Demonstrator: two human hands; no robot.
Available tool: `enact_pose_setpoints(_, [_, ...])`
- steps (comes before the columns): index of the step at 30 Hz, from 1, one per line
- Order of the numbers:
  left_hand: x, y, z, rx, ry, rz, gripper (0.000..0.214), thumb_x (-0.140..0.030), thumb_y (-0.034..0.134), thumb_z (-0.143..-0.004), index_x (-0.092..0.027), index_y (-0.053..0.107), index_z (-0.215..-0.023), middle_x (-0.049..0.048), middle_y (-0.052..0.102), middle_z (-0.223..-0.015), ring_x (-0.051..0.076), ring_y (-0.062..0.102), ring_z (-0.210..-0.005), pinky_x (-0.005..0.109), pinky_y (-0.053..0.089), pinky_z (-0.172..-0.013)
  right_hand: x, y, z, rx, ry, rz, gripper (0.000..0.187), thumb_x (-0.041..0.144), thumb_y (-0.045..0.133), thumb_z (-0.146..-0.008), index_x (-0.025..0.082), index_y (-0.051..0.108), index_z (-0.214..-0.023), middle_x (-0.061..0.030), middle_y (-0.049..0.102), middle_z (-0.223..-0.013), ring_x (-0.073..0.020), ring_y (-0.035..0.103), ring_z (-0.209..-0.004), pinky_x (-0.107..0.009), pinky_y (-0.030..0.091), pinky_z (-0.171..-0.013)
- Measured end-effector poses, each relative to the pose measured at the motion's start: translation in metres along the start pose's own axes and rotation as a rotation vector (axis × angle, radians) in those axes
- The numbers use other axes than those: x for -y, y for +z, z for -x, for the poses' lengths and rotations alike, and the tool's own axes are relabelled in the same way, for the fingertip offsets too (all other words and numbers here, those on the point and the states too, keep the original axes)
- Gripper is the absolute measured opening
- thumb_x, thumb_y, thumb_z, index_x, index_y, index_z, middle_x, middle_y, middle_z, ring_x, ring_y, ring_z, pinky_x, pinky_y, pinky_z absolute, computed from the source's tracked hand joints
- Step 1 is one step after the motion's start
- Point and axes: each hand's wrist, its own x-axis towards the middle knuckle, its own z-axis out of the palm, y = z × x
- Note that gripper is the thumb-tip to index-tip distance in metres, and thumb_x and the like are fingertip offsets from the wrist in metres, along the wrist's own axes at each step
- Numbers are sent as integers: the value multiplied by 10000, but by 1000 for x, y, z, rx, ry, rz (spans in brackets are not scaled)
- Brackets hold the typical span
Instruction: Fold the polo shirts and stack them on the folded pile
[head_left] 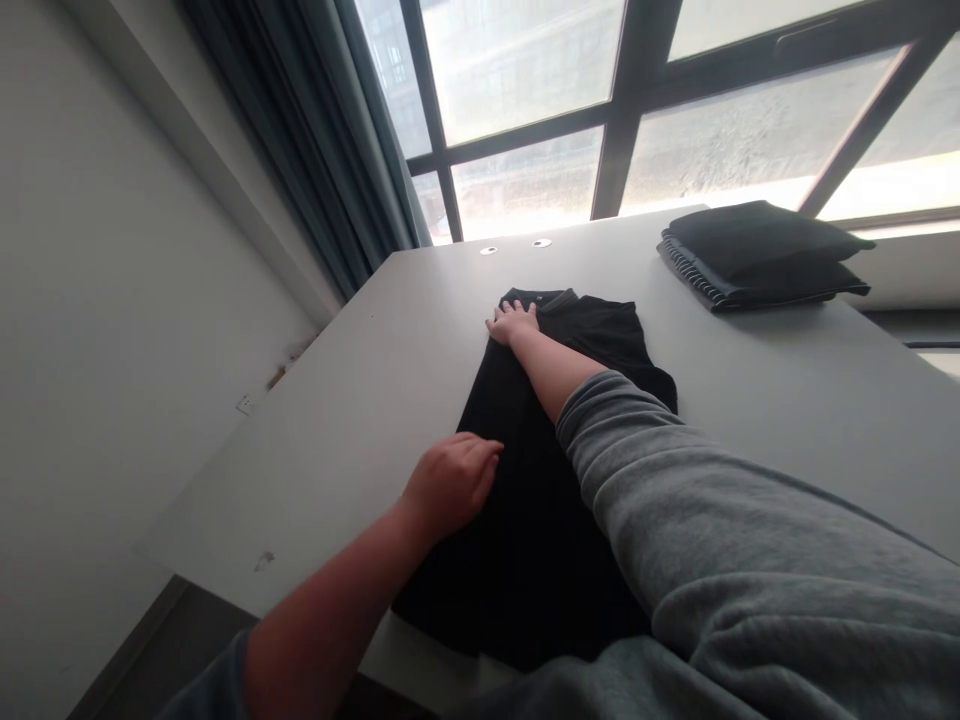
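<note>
A black collared shirt [540,520] lies lengthwise on the white table, its collar at the far end. Its left edge runs straight, while sleeve fabric spreads out on the right. My right hand [512,322] rests flat on the shirt just below the collar, fingers spread. Closer to me, my left hand [454,480] is at the shirt's left edge, its fingers curled and pressed together. The underside of that hand is hidden, so I cannot tell whether cloth is pinched in it. My right forearm in a grey sleeve covers part of the shirt.
A stack of folded dark clothes [757,255], one striped, sits at the table's far right. The white table [330,430] reaches toward the windows [525,170]. A blue-grey curtain [315,130] and a white wall [112,300] stand to the left.
</note>
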Motion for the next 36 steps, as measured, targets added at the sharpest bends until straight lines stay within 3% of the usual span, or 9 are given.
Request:
enact_pose_setpoints(5, [25, 43, -85, 35, -219, -194, 352, -161, 424, -1040, -101, 721, -1217, 155, 764, -1094, 263, 700, -1090, 406, 548, -1025, 4, 2, 0, -14, 1, -23, 758, 567, 200, -1093, 143, 217, -1721, -102, 68, -1733, -354, 39, -1610, -666, -29, -1266])
enact_pose_setpoints(7, [35, 55, -101, 14, -261, -193, 354, -148, 440, -1024, -86, 708, -1247, 169, 742, -1179, 273, 672, -1160, 418, 521, -1075, 5, 4, -2, -17, 0, -29, 764, 555, 197, -1094, 118, 206, -1720, -106, 64, -1732, -353, 32, -1610, -664, -41, -1266])
enact_pose_setpoints(10, [46, 70, -104, 18, -238, -154, 405, -211, 474, -1036, -71, 641, -1378, 194, 618, -1454, 288, 561, -1374, 434, 434, -1201, 5, 7, -6, -27, -7, -43, 762, 547, 203, -1092, 112, 216, -1717, -105, 64, -1733, -364, 25, -1608, -670, -60, -1261])
enact_pose_setpoints(13, [49, 78, -94, 102, -206, -140, 541, -326, 453, -1072, -108, 480, -1566, 165, 398, -1668, 306, 357, -1557, 488, 293, -1301, 3, 10, -11, -35, -14, -49, 756, 551, 225, -1091, 125, 229, -1716, -100, 74, -1734, -376, 26, -1605, -678, -58, -1258])
enact_pose_setpoints(16, [44, 78, -82, 188, -222, -159, 609, -402, 439, -1081, -182, 375, -1645, 116, 273, -1730, 323, 245, -1607, 545, 233, -1317, 1, 10, -14, -27, -21, -52, 768, 585, 250, -1092, 139, 231, -1717, -105, 78, -1734, -385, 24, -1603, -684, -56, -1255])
enact_pose_setpoints(20, [29, 69, -54, 212, -200, -158, 607, -420, 436, -1086, -224, 361, -1656, 96, 241, -1740, 321, 217, -1615, 554, 221, -1316, -2, 7, -10, -17, -19, -31, 779, 588, 240, -1093, 125, 219, -1718, -115, 77, -1732, -378, 32, -1603, -678, -35, -1260])
enact_pose_setpoints(27, [4, 53, 16, 215, -130, -115, 603, -409, 460, -1077, -265, 355, -1653, 65, 232, -1746, 297, 212, -1619, 558, 232, -1309, -5, 3, -2, -5, -4, 10, 784, 576, 216, -1082, 123, 199, -1722, -107, 62, -1732, -368, 43, -1605, -670, 7, -1266])
enact_pose_setpoints(36, [-21, 44, 63, 221, -116, -102, 620, -420, 514, -1063, -325, 347, -1652, 59, 193, -1757, 301, 202, -1621, 562, 241, -1302, -12, 1, 3, 6, 7, 57, 770, 585, 214, -1090, 144, 213, -1721, -127, 79, -1730, -352, 66, -1609, -652, 44, -1275])
